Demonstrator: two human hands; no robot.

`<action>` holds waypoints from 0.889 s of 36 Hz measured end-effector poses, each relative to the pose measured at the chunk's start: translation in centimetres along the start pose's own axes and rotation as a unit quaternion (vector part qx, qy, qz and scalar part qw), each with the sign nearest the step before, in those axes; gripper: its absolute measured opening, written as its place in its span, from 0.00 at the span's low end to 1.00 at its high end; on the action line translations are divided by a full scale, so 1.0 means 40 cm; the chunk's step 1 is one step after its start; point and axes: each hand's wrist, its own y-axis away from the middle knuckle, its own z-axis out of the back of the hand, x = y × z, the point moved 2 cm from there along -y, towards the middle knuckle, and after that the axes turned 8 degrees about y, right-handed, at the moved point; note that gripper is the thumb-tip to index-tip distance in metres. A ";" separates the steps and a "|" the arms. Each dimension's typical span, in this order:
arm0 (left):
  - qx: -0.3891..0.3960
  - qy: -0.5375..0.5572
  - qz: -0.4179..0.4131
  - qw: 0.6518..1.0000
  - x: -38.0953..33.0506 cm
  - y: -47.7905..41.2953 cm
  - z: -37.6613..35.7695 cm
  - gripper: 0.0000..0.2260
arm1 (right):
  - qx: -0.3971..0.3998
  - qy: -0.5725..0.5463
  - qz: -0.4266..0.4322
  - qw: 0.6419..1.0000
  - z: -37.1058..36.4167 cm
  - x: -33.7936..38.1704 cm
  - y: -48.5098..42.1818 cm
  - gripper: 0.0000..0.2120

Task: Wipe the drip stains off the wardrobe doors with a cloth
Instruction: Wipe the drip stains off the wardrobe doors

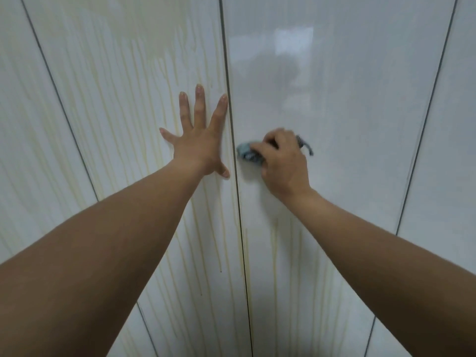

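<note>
Two glossy white wardrobe doors fill the view, split by a dark vertical gap. The left door (pixel 123 104) carries many yellowish drip stains (pixel 103 81) running down its face. The right door (pixel 334 99) looks clean in its upper part, with faint drips (pixel 275 243) lower down. My left hand (pixel 198 140) presses flat on the left door, fingers spread, beside the gap. My right hand (pixel 283 161) grips a bunched grey-blue cloth (pixel 247 152) against the right door, just right of the gap.
Further white door panels stand at the far left (pixel 15 124) and far right (pixel 453 150), each separated by a dark seam. The right door's gloss reflects a bright window patch and a dim figure.
</note>
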 end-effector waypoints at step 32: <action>-0.006 0.010 -0.005 1.000 0.006 0.003 -0.001 0.75 | 0.008 0.043 0.042 0.998 -0.018 -0.053 0.108 0.07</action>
